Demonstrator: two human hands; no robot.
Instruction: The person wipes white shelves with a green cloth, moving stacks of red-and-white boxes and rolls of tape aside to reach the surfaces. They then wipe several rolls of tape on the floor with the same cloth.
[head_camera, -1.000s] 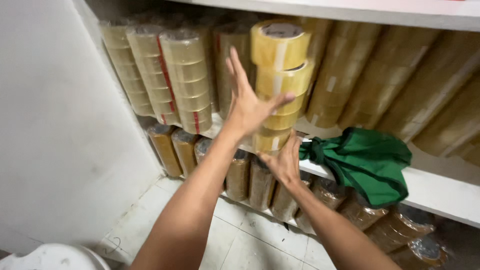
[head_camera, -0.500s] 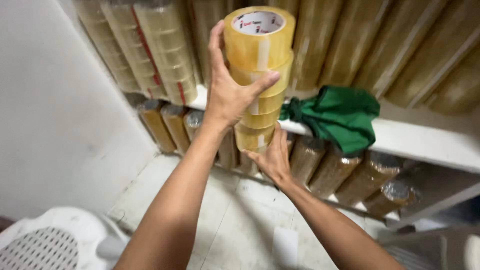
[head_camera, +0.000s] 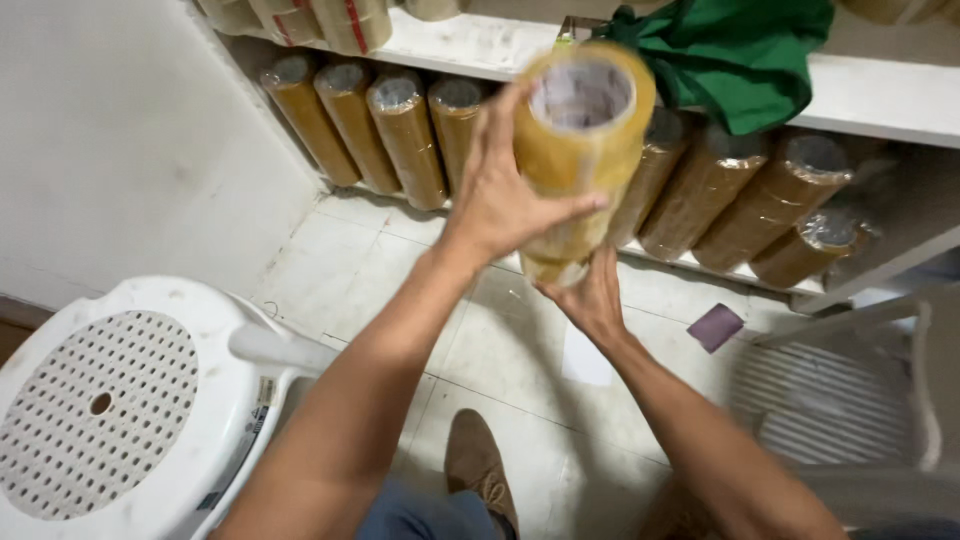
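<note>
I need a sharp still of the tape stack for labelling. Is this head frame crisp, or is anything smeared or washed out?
Head view: the tape stack is motion-blurred, its top core washed pale; the left hand and right hand are slightly soft; the white stool and the green cloth are sharper; lighting is even.

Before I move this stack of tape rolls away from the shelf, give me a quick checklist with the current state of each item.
1. Left hand wrapped round the side of the tape stack: ok.
2. Right hand cupped under the stack's bottom: ok.
3. Stack straight: not ok, it leans, top toward the camera.
4. Rolls wrapped together so none can slip out: cannot tell, the stack is blurred.
5. Stack free of the green cloth on the shelf: ok, no contact shows.
6. Floor below free of obstacles: not ok, a white stool stands to the left and a purple piece lies on the tiles.
</note>
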